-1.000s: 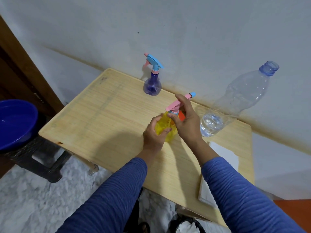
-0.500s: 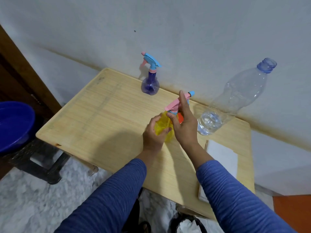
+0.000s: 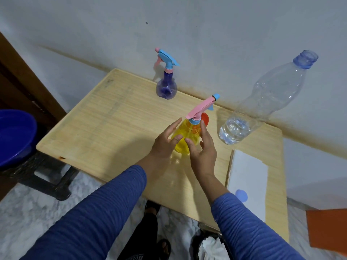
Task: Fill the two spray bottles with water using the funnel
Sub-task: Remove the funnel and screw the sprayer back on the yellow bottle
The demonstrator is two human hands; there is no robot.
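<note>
Your grip on the yellow spray bottle (image 3: pixel 185 136) has just let go: half a second ago your left hand (image 3: pixel 166 141) was wrapped round its belly and your right hand (image 3: pixel 203 147) was pinching the pink trigger top, and now both hands sit loose on either side of it, fingers straight and spread, at most brushing the plastic and holding nothing. With the top on and upright, I'd judge this bottle finished and capped, so the filling work looks close to done. It stands near the middle of the tabletop (image 3: pixel 105 124), toward the far edge. Its contents are hard to read through the tinted plastic. The purple spray bottle (image 3: pixel 166 87) stands at the far edge by the wall, top screwed on, its level likewise unclear. The big clear bottle (image 3: pixel 262 104) stands near the far right corner, uncapped, with only a little water left in its bottom. An orange shape (image 3: pixel 205 118), likely the funnel, peeks out just behind the yellow bottle. A white sheet (image 3: pixel 247 177) lies along the right edge.
</note>
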